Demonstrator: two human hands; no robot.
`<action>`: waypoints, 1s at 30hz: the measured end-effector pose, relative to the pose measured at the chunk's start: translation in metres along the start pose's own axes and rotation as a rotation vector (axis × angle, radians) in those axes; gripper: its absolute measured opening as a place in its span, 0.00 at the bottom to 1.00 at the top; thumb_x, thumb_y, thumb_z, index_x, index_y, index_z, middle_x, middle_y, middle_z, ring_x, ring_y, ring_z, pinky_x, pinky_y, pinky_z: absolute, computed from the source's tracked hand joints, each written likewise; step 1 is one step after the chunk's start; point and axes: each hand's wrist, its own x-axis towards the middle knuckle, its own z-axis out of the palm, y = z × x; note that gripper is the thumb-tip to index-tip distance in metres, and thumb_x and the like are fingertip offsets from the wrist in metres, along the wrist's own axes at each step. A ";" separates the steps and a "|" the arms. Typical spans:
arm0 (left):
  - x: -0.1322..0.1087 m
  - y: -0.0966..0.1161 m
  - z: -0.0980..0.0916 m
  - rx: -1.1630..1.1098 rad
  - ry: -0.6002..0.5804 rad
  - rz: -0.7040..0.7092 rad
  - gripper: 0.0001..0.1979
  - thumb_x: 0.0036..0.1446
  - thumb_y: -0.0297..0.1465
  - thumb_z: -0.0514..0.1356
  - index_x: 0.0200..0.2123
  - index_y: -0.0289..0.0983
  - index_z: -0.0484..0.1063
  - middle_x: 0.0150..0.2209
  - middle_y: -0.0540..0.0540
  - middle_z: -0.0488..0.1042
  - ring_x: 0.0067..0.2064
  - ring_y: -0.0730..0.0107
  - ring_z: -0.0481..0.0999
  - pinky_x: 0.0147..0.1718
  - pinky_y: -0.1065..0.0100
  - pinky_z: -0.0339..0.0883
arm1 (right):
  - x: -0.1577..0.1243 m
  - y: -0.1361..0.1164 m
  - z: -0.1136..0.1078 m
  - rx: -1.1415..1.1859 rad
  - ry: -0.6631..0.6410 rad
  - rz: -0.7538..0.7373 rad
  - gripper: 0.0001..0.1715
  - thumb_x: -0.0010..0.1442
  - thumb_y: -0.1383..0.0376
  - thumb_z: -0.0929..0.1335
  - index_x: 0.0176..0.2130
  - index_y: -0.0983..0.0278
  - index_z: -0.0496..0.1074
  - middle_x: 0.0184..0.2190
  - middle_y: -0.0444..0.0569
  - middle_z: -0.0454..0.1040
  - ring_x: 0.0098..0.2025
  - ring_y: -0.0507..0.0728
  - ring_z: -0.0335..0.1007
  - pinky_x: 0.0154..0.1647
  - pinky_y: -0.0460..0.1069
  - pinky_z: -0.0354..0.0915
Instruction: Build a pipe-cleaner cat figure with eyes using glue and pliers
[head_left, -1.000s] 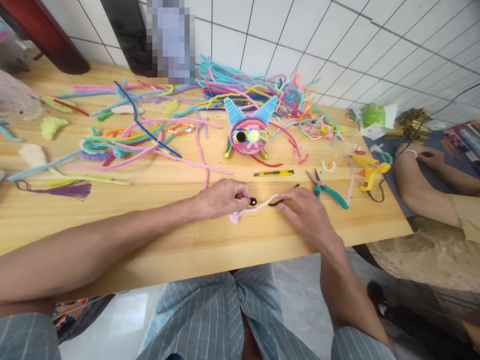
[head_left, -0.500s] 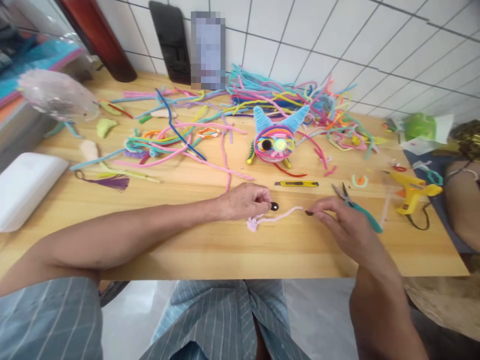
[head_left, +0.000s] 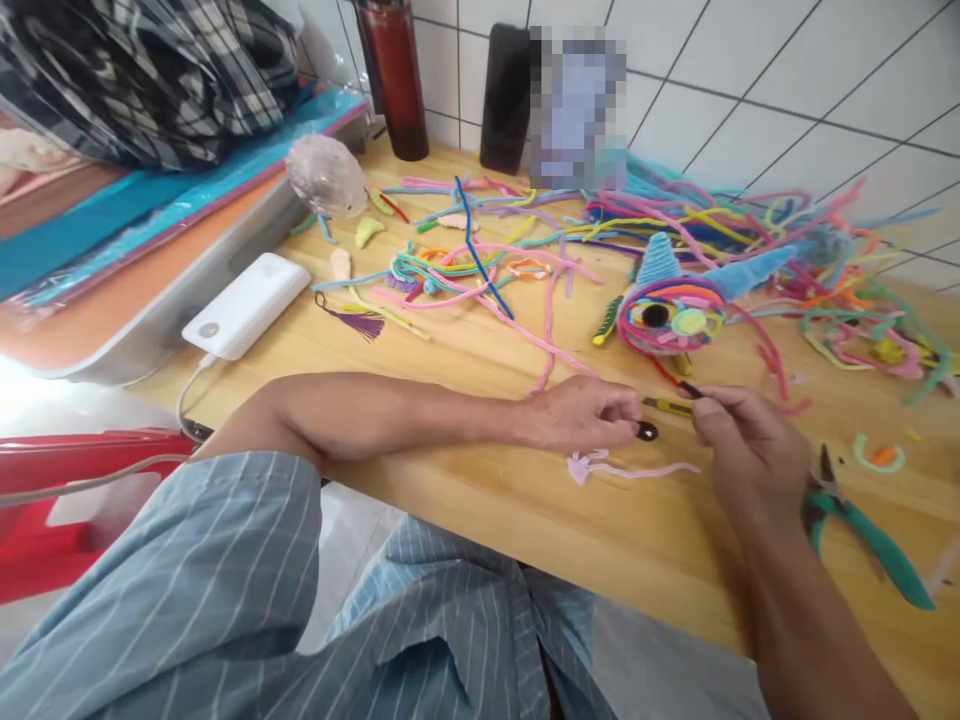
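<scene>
My left hand (head_left: 589, 415) has its fingers curled in a pinch on a small black disc (head_left: 647, 431) with a white spot, just above the table. My right hand (head_left: 757, 440) pinches a small dark piece (head_left: 690, 390); its exact kind is too small to make out. Beneath those fingertips lies a yellow utility knife (head_left: 667, 406), its handle partly covered by the hand. A pale pink pipe cleaner (head_left: 645, 470) with a bunched end rests in front of both hands. Behind them stands a colourful figure (head_left: 671, 315) with blue horns and one black eye disc.
Pliers with teal handles (head_left: 870, 540) lie right of my right hand. Pipe cleaners (head_left: 480, 260) spread across the back. A white power bank (head_left: 246, 305) with a cable sits at left, a purple tassel (head_left: 360, 320) nearby. A dark red bottle (head_left: 397, 90) stands by the tiled wall.
The view has swung left, showing more of the table's left side. My right hand has lifted away from the pink pipe cleaner's end to above the utility knife. The left hand keeps the black disc.
</scene>
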 end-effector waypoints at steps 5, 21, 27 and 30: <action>-0.001 0.007 0.002 -0.059 0.075 -0.034 0.05 0.61 0.32 0.63 0.34 0.37 0.72 0.26 0.56 0.68 0.28 0.76 0.65 0.27 0.72 0.57 | -0.008 0.001 0.000 0.042 0.050 0.028 0.09 0.60 0.56 0.77 0.38 0.56 0.85 0.31 0.46 0.81 0.30 0.57 0.73 0.31 0.51 0.69; -0.004 0.013 0.002 -0.245 0.112 -0.141 0.13 0.57 0.42 0.63 0.34 0.38 0.70 0.24 0.57 0.66 0.25 0.78 0.62 0.25 0.72 0.56 | -0.013 0.004 0.008 0.274 -0.295 0.179 0.14 0.58 0.55 0.80 0.42 0.57 0.83 0.40 0.46 0.87 0.41 0.57 0.82 0.45 0.51 0.77; -0.005 0.013 0.002 -0.289 0.076 -0.135 0.12 0.61 0.41 0.62 0.35 0.37 0.71 0.26 0.56 0.67 0.27 0.77 0.65 0.28 0.72 0.59 | -0.018 0.004 0.009 0.333 -0.281 0.187 0.13 0.61 0.53 0.80 0.43 0.54 0.83 0.39 0.45 0.87 0.41 0.55 0.84 0.47 0.50 0.79; -0.006 0.015 0.000 -0.275 0.076 -0.133 0.10 0.61 0.39 0.61 0.36 0.37 0.72 0.28 0.55 0.68 0.29 0.76 0.66 0.29 0.72 0.60 | -0.021 0.003 0.008 0.345 -0.262 0.197 0.12 0.62 0.54 0.80 0.44 0.54 0.84 0.38 0.45 0.87 0.40 0.54 0.84 0.45 0.49 0.78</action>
